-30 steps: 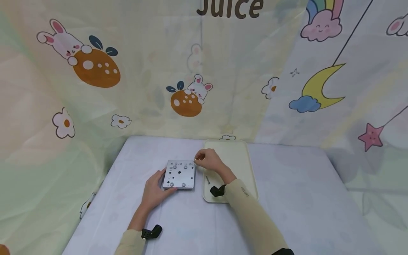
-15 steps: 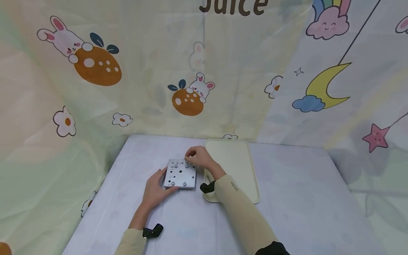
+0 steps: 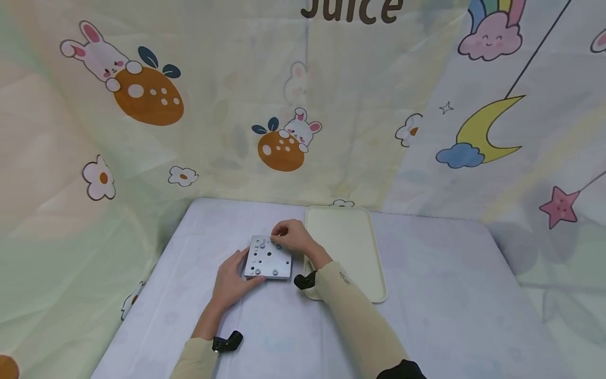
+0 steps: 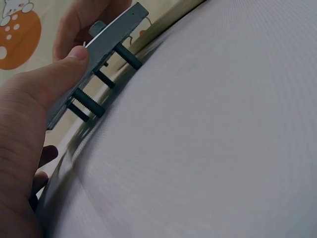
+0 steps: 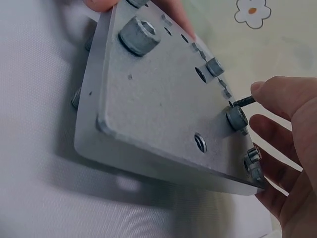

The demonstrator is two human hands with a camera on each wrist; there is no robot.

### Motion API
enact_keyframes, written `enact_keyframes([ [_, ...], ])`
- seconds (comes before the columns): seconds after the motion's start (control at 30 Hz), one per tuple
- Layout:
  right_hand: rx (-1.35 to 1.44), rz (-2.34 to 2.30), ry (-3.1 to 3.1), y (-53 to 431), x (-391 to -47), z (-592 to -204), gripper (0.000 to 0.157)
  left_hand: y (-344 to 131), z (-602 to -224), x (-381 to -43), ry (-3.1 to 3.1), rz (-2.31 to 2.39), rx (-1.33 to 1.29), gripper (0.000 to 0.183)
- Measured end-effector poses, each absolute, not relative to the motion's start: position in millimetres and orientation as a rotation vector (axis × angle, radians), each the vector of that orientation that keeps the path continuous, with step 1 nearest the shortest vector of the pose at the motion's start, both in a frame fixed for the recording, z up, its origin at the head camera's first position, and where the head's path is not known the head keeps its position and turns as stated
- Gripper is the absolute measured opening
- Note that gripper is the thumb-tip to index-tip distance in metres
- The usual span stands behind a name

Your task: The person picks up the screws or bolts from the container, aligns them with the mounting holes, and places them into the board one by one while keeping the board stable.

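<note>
We see that the right hand (image 3: 292,236) has moved leftward over the past second, from the upper right corner of the metal plate (image 3: 268,261) to along its upper edge; we judge that carrying has given way to lining up. Its fingertips pinch a small screw (image 5: 244,101), threaded end at a hole (image 5: 231,104). At lower centre, the left hand (image 3: 230,284) grips the metal plate's left and lower edges.
</note>
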State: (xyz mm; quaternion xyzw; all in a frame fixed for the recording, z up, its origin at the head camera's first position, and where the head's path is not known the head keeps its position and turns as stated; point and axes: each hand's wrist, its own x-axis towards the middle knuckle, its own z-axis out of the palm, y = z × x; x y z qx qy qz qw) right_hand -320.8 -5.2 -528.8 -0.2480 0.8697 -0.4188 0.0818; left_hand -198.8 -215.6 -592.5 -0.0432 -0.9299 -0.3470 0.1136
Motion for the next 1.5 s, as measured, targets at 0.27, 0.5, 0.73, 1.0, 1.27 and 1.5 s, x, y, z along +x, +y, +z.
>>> enact_keyframes([
  [0.27,-0.739,-1.248,2.61,-7,-320,-531,0.007,-215,-590,-200,-2.724,-1.008,-0.148,0.102],
  [0.5,-0.732,-1.238,2.613,-7,-318,-533,0.006,-214,-590,-198,-2.731,-1.013,-0.137,0.101],
  [0.73,-0.729,-1.258,2.609,-7,-319,-538,0.007,-213,-592,-198,-2.75,-1.002,-0.116,0.103],
  [1.0,-0.757,-1.257,2.617,-7,-320,-541,0.012,-212,-591,-196,-2.741,-1.014,-0.103,0.103],
  [1.27,-0.704,-1.271,2.61,1,-314,-535,0.012,-210,-594,-197,-2.744,-1.002,-0.1,0.103],
  [1.5,-0.674,-1.29,2.627,17,-309,-525,0.014,-214,-593,-198,-2.74,-0.998,-0.114,0.104],
])
